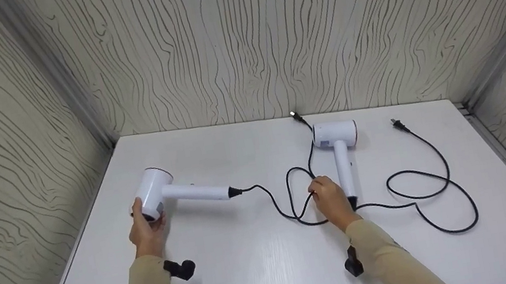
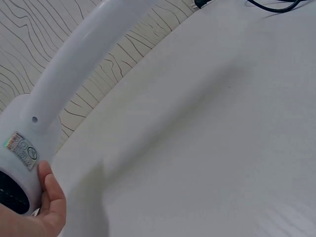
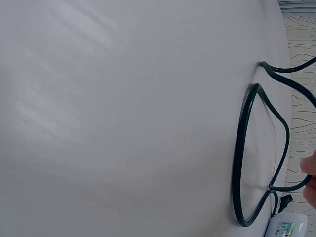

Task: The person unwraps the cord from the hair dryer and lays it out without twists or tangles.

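Note:
On the left, a white hair dryer (image 1: 195,192) is held by its barrel end in my left hand (image 1: 148,231), its handle pointing right. In the left wrist view the fingers (image 2: 51,192) curl against the barrel beside a label, with a dark round opening at the end. My right hand (image 1: 334,200) pinches the black cord (image 1: 276,204) that runs from this dryer's handle. The right wrist view shows that cord (image 3: 238,163) in a loop, with the fingertips (image 3: 308,165) at the right edge. A second white hair dryer (image 1: 336,136) lies just beyond the right hand.
A black plug (image 1: 297,116) lies near the back edge, left of the second dryer. Another plug (image 1: 399,124) with a looped cord (image 1: 475,207) lies at the right. Wood-patterned walls (image 1: 236,42) enclose the white table (image 1: 255,275) at the back and sides.

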`<state>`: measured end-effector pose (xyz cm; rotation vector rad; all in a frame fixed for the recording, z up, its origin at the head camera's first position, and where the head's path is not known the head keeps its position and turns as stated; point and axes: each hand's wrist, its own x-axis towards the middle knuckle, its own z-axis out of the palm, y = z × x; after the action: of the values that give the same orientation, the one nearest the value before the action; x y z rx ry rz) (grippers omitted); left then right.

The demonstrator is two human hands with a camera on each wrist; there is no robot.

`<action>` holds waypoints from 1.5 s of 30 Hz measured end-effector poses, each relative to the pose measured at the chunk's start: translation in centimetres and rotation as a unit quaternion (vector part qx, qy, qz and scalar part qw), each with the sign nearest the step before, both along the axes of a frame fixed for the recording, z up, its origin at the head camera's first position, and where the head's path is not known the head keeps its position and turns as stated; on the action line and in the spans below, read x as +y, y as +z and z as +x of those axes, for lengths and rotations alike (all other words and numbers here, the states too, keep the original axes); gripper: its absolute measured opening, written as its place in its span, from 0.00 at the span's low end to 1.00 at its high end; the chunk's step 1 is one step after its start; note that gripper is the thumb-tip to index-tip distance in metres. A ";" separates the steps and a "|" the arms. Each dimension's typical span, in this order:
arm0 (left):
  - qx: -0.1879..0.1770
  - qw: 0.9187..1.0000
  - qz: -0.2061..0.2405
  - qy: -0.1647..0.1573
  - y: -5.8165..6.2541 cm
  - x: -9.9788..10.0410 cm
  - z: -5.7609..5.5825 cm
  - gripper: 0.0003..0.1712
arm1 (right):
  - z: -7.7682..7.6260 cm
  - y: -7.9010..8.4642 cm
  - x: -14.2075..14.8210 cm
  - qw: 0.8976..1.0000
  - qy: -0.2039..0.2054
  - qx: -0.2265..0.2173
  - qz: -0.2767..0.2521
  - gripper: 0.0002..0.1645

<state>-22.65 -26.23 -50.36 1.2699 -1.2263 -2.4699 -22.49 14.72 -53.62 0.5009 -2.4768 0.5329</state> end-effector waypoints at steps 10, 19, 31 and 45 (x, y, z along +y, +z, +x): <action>0.026 0.994 0.094 0.046 -0.5 0.1 0.1 0.47 | 0.1 0.2 -0.2 1.000 0.008 0.017 -0.001 0.11; -0.001 0.998 0.060 0.033 -1.1 0.1 0.1 0.50 | 0.4 0.0 -0.3 1.000 0.008 -0.002 -0.005 0.11; -0.051 0.997 -0.052 -0.013 -1.9 0.8 0.1 0.49 | 0.7 0.0 -0.3 1.000 0.005 -0.021 0.002 0.10; -0.057 0.989 -0.127 -0.052 -1.6 1.0 0.5 0.55 | 1.0 0.2 -0.4 1.000 0.003 -0.010 0.011 0.11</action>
<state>-22.11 -25.28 -51.99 1.3225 -1.6134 -2.2399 -21.48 14.29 -53.38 0.5134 -2.5033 0.5164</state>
